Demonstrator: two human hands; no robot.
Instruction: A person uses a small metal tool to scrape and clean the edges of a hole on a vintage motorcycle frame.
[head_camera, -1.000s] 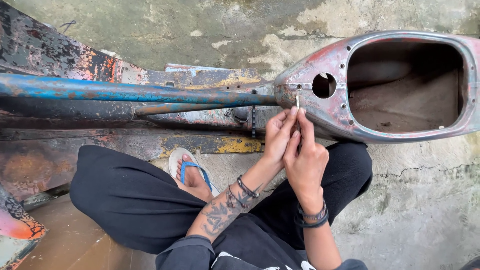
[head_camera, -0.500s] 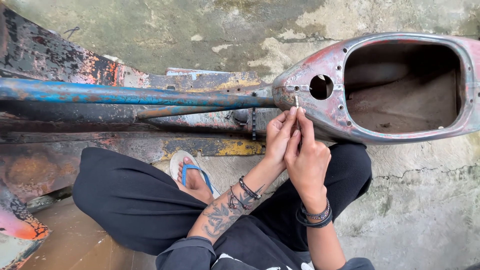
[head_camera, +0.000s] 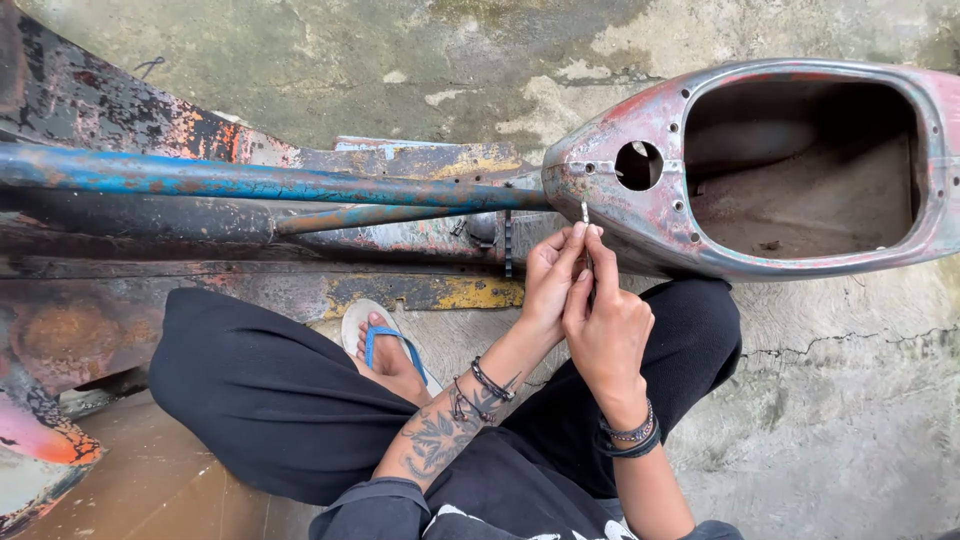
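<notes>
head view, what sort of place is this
Probably an outdoor or yard repair spot for old vehicles. A stripped, rusty scooter shell with a blue tube lies on a stained, cracked concrete floor, and the person squats beside it.

A rough repair yard or backyard workshop is showing here: stained, cracking concrete ground (head_camera: 820, 440) is lying under a stripped, rusting scooter frame (head_camera: 780, 160) with peeling paint, a worn blue steel tube (head_camera: 250, 180), and corroded metal panels (head_camera: 120, 110).
</notes>
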